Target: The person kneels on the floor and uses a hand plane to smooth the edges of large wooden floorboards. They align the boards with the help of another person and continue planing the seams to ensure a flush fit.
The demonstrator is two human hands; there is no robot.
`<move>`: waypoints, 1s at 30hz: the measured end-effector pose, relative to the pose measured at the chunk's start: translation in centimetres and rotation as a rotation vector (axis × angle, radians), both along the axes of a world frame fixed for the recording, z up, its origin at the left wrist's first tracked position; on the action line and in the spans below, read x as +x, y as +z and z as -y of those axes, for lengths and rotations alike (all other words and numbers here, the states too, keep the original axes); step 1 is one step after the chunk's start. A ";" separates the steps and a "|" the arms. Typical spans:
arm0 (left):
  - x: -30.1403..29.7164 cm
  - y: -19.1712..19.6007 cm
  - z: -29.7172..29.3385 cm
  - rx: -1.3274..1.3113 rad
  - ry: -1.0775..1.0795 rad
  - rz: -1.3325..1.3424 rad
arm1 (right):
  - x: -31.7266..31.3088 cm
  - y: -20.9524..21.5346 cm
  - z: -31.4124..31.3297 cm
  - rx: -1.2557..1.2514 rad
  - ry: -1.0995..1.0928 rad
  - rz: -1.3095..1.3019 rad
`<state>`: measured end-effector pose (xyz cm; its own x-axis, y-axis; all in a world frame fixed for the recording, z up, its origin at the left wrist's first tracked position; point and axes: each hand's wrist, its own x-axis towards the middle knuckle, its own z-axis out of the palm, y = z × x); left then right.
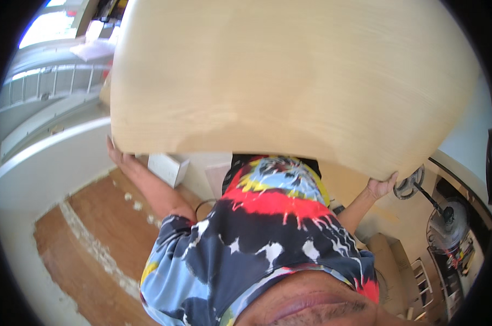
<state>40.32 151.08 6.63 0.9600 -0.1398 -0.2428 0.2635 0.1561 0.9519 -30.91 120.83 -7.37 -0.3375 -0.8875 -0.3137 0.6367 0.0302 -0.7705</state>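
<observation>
nearest the camera is the person's patterned shirt [278, 217], black, red, blue and yellow, its lower part slipping out of sight under the board. the left arm reaches forward and out to the side, with the left hand [122, 156] at the board's near left corner; fingertips show along the side edge, and though the hand has hold of the board, how tightly the fingers curl is hidden. the right hand [382, 187], elbow bent, is closed on the near edge toward the right, some fingers tucked out of view beneath. the large pale wood board [289, 81] is raised in front of the torso between both hands, its far end cut off by the top of the view. farther down, a white box [167, 169] is partly covered; at right, a round-based stand [450, 223] stands near jumbled items too small to tell
</observation>
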 end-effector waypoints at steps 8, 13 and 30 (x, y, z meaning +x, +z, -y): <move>3.1 0.1 8.2 -0.191 -0.148 -0.107 | -3.8 3.1 -0.8 0.004 -0.154 0.004; 9.2 0.4 17.2 0.027 -0.241 -0.064 | -2.6 4.0 -5.4 0.036 -0.329 -0.067; -10.0 -28.6 9.6 -0.058 -0.047 -0.851 | -16.4 9.6 -9.1 0.004 -0.388 -0.373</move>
